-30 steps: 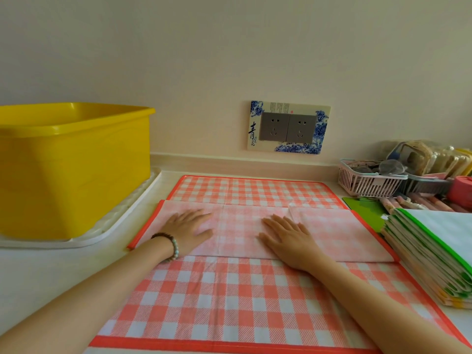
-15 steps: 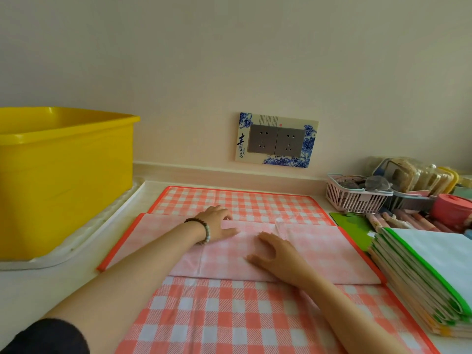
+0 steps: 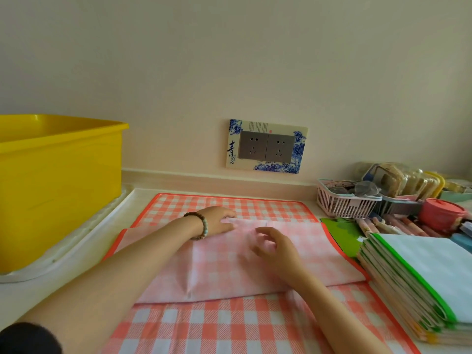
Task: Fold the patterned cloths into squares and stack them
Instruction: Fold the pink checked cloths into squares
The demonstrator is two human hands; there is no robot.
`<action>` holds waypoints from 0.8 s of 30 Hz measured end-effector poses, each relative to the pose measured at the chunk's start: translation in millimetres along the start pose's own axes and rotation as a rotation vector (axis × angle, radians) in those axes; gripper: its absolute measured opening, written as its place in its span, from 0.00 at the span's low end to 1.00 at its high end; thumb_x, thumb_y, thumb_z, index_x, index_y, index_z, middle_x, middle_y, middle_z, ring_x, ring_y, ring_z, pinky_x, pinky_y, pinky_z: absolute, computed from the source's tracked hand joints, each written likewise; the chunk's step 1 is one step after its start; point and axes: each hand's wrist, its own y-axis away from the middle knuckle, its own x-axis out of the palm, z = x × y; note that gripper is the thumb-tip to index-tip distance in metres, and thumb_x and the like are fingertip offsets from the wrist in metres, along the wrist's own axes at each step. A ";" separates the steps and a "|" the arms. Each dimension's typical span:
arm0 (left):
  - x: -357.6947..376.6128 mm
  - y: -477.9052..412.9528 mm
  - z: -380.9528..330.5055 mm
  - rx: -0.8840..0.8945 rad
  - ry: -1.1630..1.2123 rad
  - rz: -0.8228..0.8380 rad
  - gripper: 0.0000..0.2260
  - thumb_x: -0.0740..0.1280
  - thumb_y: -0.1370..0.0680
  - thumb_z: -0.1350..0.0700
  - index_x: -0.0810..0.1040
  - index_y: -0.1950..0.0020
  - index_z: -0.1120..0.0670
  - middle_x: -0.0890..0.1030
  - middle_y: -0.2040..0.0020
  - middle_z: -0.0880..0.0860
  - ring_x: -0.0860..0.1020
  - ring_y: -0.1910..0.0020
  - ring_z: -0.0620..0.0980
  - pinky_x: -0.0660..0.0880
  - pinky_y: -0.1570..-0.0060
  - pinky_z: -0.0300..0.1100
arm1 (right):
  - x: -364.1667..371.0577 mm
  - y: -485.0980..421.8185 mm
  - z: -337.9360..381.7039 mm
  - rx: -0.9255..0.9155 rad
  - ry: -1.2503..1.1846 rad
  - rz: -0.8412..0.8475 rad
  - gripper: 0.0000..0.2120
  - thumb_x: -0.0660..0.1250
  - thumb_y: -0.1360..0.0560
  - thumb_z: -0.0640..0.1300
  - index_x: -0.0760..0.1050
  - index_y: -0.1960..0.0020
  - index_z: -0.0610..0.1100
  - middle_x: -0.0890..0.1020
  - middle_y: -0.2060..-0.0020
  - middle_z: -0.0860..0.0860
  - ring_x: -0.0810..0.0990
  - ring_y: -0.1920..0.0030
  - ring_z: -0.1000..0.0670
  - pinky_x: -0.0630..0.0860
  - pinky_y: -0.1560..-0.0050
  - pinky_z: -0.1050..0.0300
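A home, likely a kitchen corner: a pale counter (image 3: 30, 297) runs along a painted wall; a double socket (image 3: 265, 149) wears a blue-and-white decorative surround; a yellow plastic tub (image 3: 58, 187) sits on a white tray (image 3: 84, 238); a pink basket (image 3: 344, 205) and lidded food containers (image 3: 398, 180) crowd the right.

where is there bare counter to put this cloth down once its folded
Bare counter shows in the near-left strip between the white tray and the checked cloth, and in a thin strip behind it along the wall. The right is crowded: folded stack, pens, pink basket.
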 end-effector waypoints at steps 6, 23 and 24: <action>-12.0 36.2 19.1 -0.029 0.490 -0.421 0.10 0.60 0.20 0.53 0.72 0.40 0.54 0.77 0.45 0.53 0.76 0.52 0.50 0.71 0.55 0.37 | -11.2 3.4 6.8 0.053 -0.245 -0.244 0.30 0.72 0.29 0.45 0.64 0.31 0.45 0.68 0.34 0.50 0.68 0.34 0.50 0.64 0.37 0.60; 39.1 49.6 15.6 -0.568 0.594 -0.341 0.27 0.62 0.21 0.53 0.57 0.26 0.60 0.69 0.32 0.59 0.71 0.36 0.57 0.68 0.40 0.44 | -21.5 8.3 -4.4 0.279 -0.341 -0.051 0.32 0.74 0.32 0.34 0.64 0.33 0.44 0.75 0.42 0.45 0.78 0.58 0.51 0.72 0.71 0.66; 36.8 55.1 13.9 -0.523 0.608 -0.340 0.30 0.64 0.22 0.54 0.53 0.25 0.59 0.68 0.30 0.58 0.70 0.34 0.56 0.68 0.39 0.44 | -21.5 8.5 -5.4 0.260 -0.319 -0.053 0.30 0.74 0.32 0.35 0.66 0.34 0.44 0.76 0.42 0.45 0.78 0.57 0.50 0.72 0.71 0.67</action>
